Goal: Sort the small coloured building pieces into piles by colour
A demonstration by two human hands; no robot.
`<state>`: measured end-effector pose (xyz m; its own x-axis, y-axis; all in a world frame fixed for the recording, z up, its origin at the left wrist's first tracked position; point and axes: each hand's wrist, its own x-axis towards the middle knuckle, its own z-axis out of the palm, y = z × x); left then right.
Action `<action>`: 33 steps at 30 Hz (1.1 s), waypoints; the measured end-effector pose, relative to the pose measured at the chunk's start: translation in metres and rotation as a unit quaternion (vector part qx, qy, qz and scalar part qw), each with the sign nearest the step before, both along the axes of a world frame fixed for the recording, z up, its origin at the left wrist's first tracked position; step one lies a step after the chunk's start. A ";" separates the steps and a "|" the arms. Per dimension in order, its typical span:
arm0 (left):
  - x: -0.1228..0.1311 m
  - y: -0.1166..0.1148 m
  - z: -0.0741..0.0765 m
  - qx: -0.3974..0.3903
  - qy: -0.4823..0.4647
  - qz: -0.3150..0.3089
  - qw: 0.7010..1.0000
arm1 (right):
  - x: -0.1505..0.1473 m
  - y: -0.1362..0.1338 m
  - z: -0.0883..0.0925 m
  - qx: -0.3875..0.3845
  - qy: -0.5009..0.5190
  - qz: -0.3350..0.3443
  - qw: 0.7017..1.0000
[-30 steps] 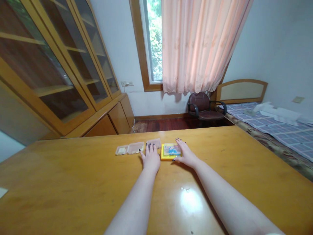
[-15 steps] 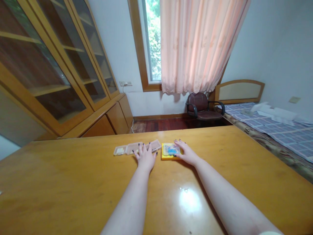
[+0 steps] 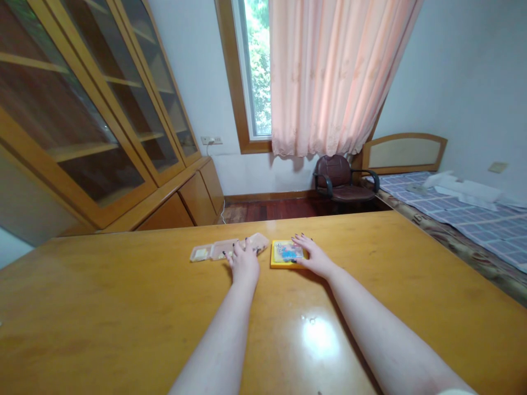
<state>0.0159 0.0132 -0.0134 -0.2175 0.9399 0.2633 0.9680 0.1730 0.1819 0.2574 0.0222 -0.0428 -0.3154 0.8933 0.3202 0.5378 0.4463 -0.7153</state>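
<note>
Trays (image 3: 222,248) lie nine to one o'clock around your left hand (image 3: 244,264), grip unclear; your right hand (image 3: 316,259), wide, touches the box (image 3: 284,253) at nine.

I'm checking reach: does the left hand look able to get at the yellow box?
Likely yes: the left hand is near; the yellow box has its left edge uncovered, with the right hand opposite.

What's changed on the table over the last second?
The left hand has shifted left, and the rightmost clear tray at its fingers now sits askew; whether it is gripped, I can't tell. The right hand stays at the yellow case; the leftmost clear tray looks unmoved.
</note>
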 end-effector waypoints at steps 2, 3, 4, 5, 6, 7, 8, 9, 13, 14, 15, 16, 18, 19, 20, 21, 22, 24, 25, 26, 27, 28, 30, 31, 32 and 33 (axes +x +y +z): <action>-0.002 0.001 0.002 0.044 -0.036 -0.014 0.998 | 0.000 0.001 -0.001 0.004 0.006 -0.004 1.000; -0.002 0.001 0.003 0.071 -0.059 -0.030 0.995 | 0.000 0.001 -0.001 0.008 0.013 -0.007 1.000; -0.003 0.002 0.003 0.097 -0.084 -0.052 0.990 | -0.001 0.001 -0.002 0.012 0.022 -0.011 1.000; -0.003 0.002 0.004 0.118 -0.110 -0.080 0.984 | -0.001 0.001 -0.002 0.016 0.033 -0.016 0.999; -0.002 0.002 0.003 0.132 -0.134 -0.113 0.976 | -0.002 0.001 -0.002 0.019 0.044 -0.020 0.999; 0.000 0.001 0.002 0.136 -0.156 -0.151 0.967 | -0.002 0.000 -0.002 0.019 0.056 -0.024 0.998; 0.002 0.000 0.001 0.130 -0.173 -0.189 0.958 | -0.003 0.000 -0.002 0.018 0.067 -0.027 0.997; 0.005 -0.001 -0.001 0.117 -0.186 -0.224 0.950 | -0.003 -0.001 -0.002 0.017 0.080 -0.029 0.996; 0.015 -0.002 -0.008 0.051 -0.212 -0.306 0.927 | -0.003 -0.001 -0.002 0.008 0.116 -0.026 0.993; 0.017 -0.002 -0.010 0.039 -0.216 -0.315 0.923 | -0.003 -0.001 -0.002 0.007 0.119 -0.023 0.993; 0.018 -0.002 -0.011 0.028 -0.218 -0.323 0.921 | -0.003 -0.002 -0.002 0.006 0.120 -0.019 0.993; 0.020 -0.001 -0.012 0.018 -0.219 -0.331 0.918 | -0.003 -0.002 -0.002 0.005 0.120 -0.016 0.993; 0.021 -0.001 -0.013 0.000 -0.220 -0.344 0.913 | -0.003 -0.002 -0.002 0.000 0.118 -0.013 0.993; 0.021 0.000 -0.013 -0.005 -0.223 -0.348 0.911 | -0.003 -0.003 -0.002 -0.005 0.119 -0.012 0.993; 0.021 -0.001 -0.014 -0.008 -0.226 -0.351 0.909 | -0.003 -0.003 -0.002 -0.010 0.124 -0.011 0.992; 0.021 -0.001 -0.014 -0.009 -0.229 -0.353 0.907 | -0.003 -0.003 -0.001 -0.014 0.130 -0.011 0.991; 0.021 -0.001 -0.014 -0.011 -0.231 -0.353 0.907 | -0.002 -0.003 -0.001 -0.017 0.137 -0.010 0.990; 0.021 -0.001 -0.016 -0.019 -0.229 -0.353 0.907 | -0.001 -0.002 -0.001 -0.020 0.151 -0.008 0.988; 0.020 -0.001 -0.016 -0.025 -0.227 -0.351 0.908 | -0.001 -0.002 -0.001 -0.020 0.156 -0.007 0.988; 0.020 -0.001 -0.017 -0.032 -0.227 -0.347 0.909 | 0.000 -0.002 -0.001 -0.022 0.159 -0.005 0.987; 0.020 -0.001 -0.017 -0.039 -0.228 -0.342 0.911 | 0.000 -0.001 -0.001 -0.024 0.161 -0.005 0.987; 0.019 -0.001 -0.018 -0.046 -0.228 -0.338 0.912 | 0.000 -0.001 -0.002 -0.025 0.163 -0.006 0.986; 0.019 0.000 -0.018 -0.058 -0.226 -0.332 0.914 | 0.000 0.000 -0.004 -0.026 0.167 -0.008 0.986; 0.019 0.001 -0.018 -0.062 -0.223 -0.331 0.915 | 0.000 0.000 -0.006 -0.026 0.168 -0.008 0.985; 0.019 0.001 -0.018 -0.066 -0.219 -0.331 0.916 | 0.000 0.001 -0.008 -0.026 0.170 -0.007 0.985; 0.019 0.001 -0.018 -0.069 -0.216 -0.330 0.916 | 0.000 0.002 -0.010 -0.027 0.171 -0.006 0.985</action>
<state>0.0348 0.0142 -0.0310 0.3539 0.9222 0.1560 0.7133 -0.3739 0.5928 0.2575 0.0246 -0.0531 -0.1856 0.9149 0.3585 0.2658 0.3980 -0.8780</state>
